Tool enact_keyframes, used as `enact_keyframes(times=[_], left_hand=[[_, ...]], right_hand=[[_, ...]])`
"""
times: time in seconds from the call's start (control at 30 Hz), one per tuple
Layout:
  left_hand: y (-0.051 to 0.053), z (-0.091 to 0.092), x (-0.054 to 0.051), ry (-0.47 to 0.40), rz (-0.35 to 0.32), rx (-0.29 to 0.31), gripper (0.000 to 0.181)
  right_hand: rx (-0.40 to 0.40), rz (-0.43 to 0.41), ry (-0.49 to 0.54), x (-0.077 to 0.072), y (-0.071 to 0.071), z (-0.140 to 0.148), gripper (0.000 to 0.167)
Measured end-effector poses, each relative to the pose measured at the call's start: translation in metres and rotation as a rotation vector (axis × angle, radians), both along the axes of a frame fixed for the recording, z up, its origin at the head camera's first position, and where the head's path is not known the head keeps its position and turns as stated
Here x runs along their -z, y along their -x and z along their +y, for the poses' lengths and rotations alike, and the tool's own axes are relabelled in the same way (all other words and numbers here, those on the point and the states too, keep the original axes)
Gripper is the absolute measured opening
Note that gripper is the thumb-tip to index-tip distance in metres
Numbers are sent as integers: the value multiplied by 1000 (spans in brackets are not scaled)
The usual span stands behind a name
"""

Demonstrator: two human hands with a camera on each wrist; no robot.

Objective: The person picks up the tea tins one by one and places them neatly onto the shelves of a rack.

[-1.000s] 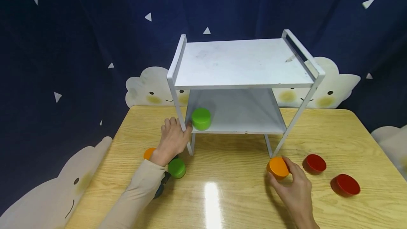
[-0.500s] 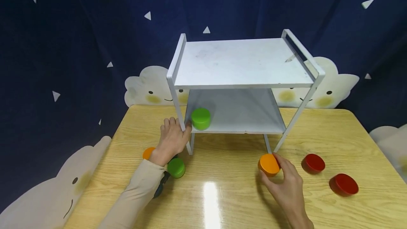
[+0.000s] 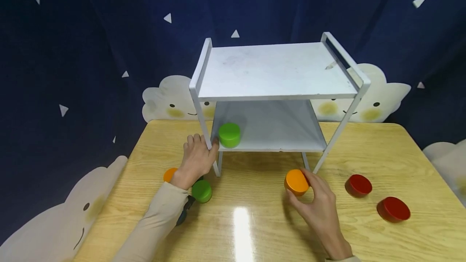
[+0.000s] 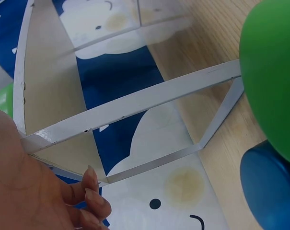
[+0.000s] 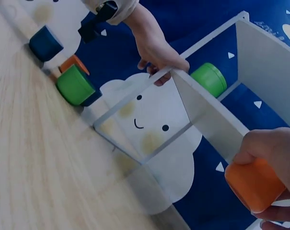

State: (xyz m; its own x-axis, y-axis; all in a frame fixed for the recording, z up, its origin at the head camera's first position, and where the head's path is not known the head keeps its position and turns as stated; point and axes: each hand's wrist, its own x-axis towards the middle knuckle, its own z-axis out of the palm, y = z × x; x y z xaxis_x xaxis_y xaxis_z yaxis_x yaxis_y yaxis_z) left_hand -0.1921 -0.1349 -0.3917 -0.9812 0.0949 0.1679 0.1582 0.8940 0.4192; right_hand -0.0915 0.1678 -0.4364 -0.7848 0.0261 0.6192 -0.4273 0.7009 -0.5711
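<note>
My left hand (image 3: 196, 157) grips the left front post of a white two-tier shelf (image 3: 278, 72), thumb on the inner side. In the left wrist view, several fingers curl beside the frame. On the lower tier, near that thumb, stands a short green cylinder (image 3: 229, 135). My right hand (image 3: 320, 201) pinches a short orange cylinder (image 3: 296, 182) between thumb and fingers, in front of the shelf's right front leg and lower than the lower tier. The right wrist view shows the same orange cylinder (image 5: 255, 187) from closer, fingers partly hidden behind it.
Two red cylinders (image 3: 358, 185) lie on the wooden table (image 3: 382, 148) at the right. Below the left forearm are a second green cylinder (image 3: 202, 191), another orange one (image 3: 169, 174) and dark blue ones (image 5: 45, 44), partly covered. A dark blue curtain (image 3: 109, 31) hangs behind.
My right hand has moved left and slightly away from me with the orange cylinder, from beside the right front leg toward the middle. The left hand keeps its grip on the post.
</note>
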Motion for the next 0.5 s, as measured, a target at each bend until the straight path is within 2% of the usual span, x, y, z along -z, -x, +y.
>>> enact_keyframes(times=[0.5], left_hand=[[0,0,0,6,-10,0,47]], right_hand=[[-115,61,-83,-24,19,-14,63]])
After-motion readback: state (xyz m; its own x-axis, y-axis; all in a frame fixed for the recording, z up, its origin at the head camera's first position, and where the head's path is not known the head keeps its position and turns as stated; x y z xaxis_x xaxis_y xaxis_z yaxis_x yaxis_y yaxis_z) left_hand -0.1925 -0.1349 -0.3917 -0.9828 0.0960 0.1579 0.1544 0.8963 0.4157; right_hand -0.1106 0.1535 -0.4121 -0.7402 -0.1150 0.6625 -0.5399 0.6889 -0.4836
